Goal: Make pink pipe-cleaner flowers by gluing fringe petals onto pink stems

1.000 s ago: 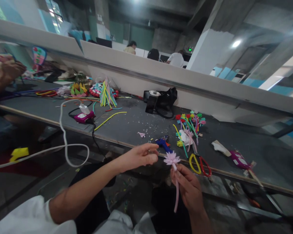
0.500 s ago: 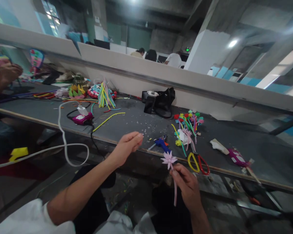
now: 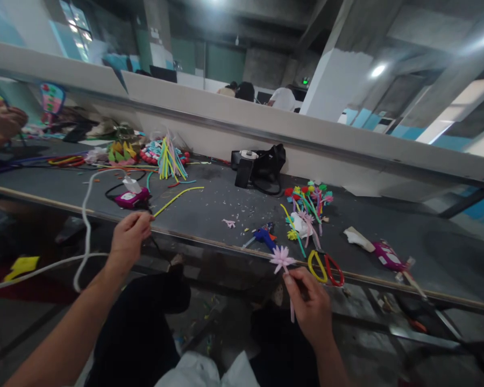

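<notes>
Between the thumb and fingers of my right hand (image 3: 310, 303), a pale pink pipe-cleaner flower (image 3: 282, 259) is held upright by its stem, just off the table's front edge. My left hand (image 3: 132, 239) is closed at the near end of a yellow pipe cleaner (image 3: 177, 200) lying on the table; its fingertips cover that end. Small pink pieces (image 3: 228, 223) lie on the table. Past the flower are a blue glue gun (image 3: 263, 235) and scissors (image 3: 325, 267) with one yellow and one red handle. Behind them rests a bunch of coloured pipe-cleaner flowers (image 3: 310, 198).
A purple device (image 3: 132, 199) with a white cable (image 3: 87, 215) sits left; another purple device (image 3: 388, 257) lies right. A black bag (image 3: 270, 164) leans against the back panel. Bundled pipe cleaners (image 3: 170, 160) stand back left. Another person's hands (image 3: 6, 123) are at far left.
My left hand has moved left, from near the table's middle to the yellow pipe cleaner's end. Pink pieces now show where it was. My right hand keeps hold of the flower, almost unmoved.
</notes>
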{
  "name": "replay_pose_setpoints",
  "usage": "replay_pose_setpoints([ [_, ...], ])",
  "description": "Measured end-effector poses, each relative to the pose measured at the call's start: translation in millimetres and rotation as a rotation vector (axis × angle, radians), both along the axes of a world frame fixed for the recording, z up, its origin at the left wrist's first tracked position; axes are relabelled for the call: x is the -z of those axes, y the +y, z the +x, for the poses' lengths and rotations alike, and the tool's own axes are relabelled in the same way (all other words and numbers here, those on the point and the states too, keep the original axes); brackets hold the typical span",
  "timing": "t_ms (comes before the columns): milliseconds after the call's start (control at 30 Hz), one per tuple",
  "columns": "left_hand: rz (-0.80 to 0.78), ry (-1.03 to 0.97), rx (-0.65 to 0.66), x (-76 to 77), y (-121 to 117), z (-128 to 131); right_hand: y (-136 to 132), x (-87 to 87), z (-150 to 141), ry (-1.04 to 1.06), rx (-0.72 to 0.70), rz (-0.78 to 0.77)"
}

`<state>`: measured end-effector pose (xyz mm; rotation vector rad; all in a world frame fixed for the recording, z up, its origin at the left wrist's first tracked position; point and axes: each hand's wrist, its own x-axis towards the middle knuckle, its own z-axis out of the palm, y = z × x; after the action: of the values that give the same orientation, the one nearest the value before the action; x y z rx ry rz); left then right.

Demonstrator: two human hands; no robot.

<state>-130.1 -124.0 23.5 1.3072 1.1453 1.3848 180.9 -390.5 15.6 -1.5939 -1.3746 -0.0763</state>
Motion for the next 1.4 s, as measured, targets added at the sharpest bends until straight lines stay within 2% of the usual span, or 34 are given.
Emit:
replay_pose_setpoints([
  [67,0.039,0.291,-0.095,12.2,-4.1,-10.1,1.4,1.9,1.7,-0.034,0.041,0.020],
  [133,0.154,0.563,-0.051,20.8,-9.5,-13.6,3.6,2.9,2.3,-0.059,0.094,0.030],
  [233,0.325,0.809,0.109,28.8,-15.6,-8.2,6.9,2.8,1.6,-0.103,0.166,0.060],
  [433,0.355,1.270,0.219,42.6,-13.7,11.8,8.7,0.7,-1.3,-0.181,0.226,0.145],
  [533,0.417,1.372,0.329,43.7,-21.7,25.9,7.6,-0.7,-3.8,-0.216,0.230,0.162],
  [600,0.447,1.309,0.391,39.0,-36.3,40.2,7.4,-1.3,-6.6,-0.233,0.214,0.171],
  [733,0.550,0.953,0.703,22.5,-78.7,77.3,9.4,-2.5,-16.0,-0.238,0.197,0.186],
  [867,0.306,0.591,0.832,10.3,-112.5,112.4,15.9,-4.1,-28.6,-0.215,0.217,0.165],
  [933,0.155,0.400,0.852,5.7,-122.9,126.4,20.4,-3.6,-34.6,-0.194,0.217,0.164],
  [1000,0.077,0.131,0.897,1.1,-130.8,138.4,25.2,-1.2,-39.4,-0.160,0.220,0.149],
  [1100,-0.150,-0.164,0.887,-3.3,-139.0,152.8,33.2,5.3,-44.1,-0.110,0.234,0.122],
  [1200,-0.303,-0.293,0.877,-1.8,-141.5,162.7,42.1,12.7,-46.7,-0.083,0.231,0.111],
  [1400,-0.426,-0.421,0.847,8.2,-128.4,172.7,60.0,20.4,-50.0,-0.043,0.208,0.048],
])
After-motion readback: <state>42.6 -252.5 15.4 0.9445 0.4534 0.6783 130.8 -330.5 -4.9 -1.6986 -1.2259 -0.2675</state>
